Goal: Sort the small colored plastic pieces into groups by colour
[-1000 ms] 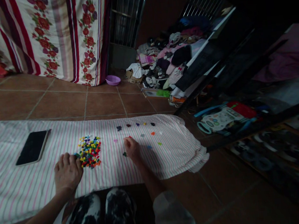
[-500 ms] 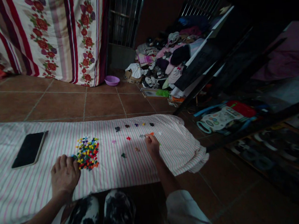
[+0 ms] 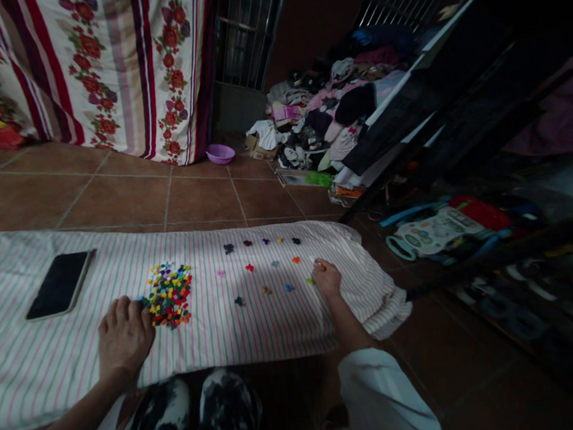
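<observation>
A striped pink-and-white cloth [image 3: 256,325] lies on the tiled floor in front of me. On it sits a heap of small coloured pieces [image 3: 169,295]. My left hand [image 3: 124,334] rests palm down at the heap's left edge, fingertips touching it. Right of the heap, single pieces lie spread in rows [image 3: 265,264], sorted by colour. My right hand [image 3: 327,277] is at the far right end of those rows, fingers curled down onto the cloth beside a yellow-green piece [image 3: 310,281]. Whether it pinches a piece is hidden.
A dark phone [image 3: 60,284] lies on the cloth at the left. Behind it hangs a floral striped curtain [image 3: 117,62], with a purple bowl [image 3: 220,154] on the floor. A pile of clothes [image 3: 323,118] and a toy [image 3: 433,232] lie to the right.
My right hand has moved rightward along the rows, from the middle pieces to the far right end. My left hand has stayed at the heap.
</observation>
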Motion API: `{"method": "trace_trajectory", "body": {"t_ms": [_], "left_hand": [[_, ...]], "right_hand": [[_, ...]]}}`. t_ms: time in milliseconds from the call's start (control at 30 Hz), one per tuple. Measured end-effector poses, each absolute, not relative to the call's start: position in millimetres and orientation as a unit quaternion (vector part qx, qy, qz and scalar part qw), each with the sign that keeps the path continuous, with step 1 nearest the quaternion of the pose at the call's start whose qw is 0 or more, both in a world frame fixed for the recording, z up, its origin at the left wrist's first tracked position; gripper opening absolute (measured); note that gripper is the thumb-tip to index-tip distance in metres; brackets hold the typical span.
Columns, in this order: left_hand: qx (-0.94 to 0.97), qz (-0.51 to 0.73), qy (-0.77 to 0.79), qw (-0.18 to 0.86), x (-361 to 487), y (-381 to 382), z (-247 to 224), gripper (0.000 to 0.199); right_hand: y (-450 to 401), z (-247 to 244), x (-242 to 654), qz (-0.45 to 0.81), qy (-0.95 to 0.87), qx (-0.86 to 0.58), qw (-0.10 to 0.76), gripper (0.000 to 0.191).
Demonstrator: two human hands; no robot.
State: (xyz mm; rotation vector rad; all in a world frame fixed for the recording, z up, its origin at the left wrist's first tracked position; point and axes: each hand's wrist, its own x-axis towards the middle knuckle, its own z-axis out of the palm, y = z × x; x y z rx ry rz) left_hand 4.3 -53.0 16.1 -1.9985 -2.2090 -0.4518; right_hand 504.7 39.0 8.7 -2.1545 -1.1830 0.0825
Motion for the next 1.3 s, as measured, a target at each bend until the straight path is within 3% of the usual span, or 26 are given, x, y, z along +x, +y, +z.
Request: {"method": "trace_trajectory", "body": {"t_ms": [800,1300], "left_hand": [[-0.673,-0.118,-0.727,0.073,3,-53,12,0.037],[-0.667,-0.124,-0.729,0.087,-1,-50,0,0.040]], "right_hand": [[67,5,523,0.053,-0.460,-0.846,0.264,0.040],[74,5,523,-0.010,-0.520,-0.834,0.183,0.041]]}}
